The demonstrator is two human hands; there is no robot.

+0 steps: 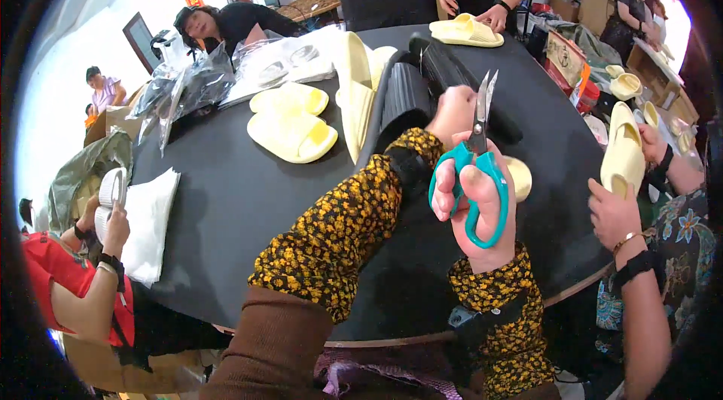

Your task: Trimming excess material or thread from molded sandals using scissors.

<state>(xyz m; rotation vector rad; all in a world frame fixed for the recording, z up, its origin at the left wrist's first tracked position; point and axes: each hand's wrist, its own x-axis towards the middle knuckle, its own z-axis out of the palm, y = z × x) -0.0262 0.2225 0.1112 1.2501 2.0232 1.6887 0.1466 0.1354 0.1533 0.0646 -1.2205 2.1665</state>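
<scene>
My right hand (489, 212) holds scissors (476, 145) with teal handles, its fingers through the loops and the blades pointing up, slightly apart. Just behind the blades is my left hand (453, 115), resting at a black ribbed slipper (407, 99); its fingers are mostly hidden. A second black slipper (444, 65) lies beside that one and runs on past the hand. Part of a pale yellow slipper (520, 178) shows behind my right hand. Left of the black pair, yellow slippers (354, 91) stand on edge, and another yellow pair (294, 129) lies flat.
Around the dark round table (226, 212) several people work. At right, a co-worker's hands hold a yellow slipper (623, 148); at left, another's hold white slippers (111, 196). White sheets (151, 227) and clear plastic bags (181, 87) lie along the left side. A black chair (388, 4) stands opposite.
</scene>
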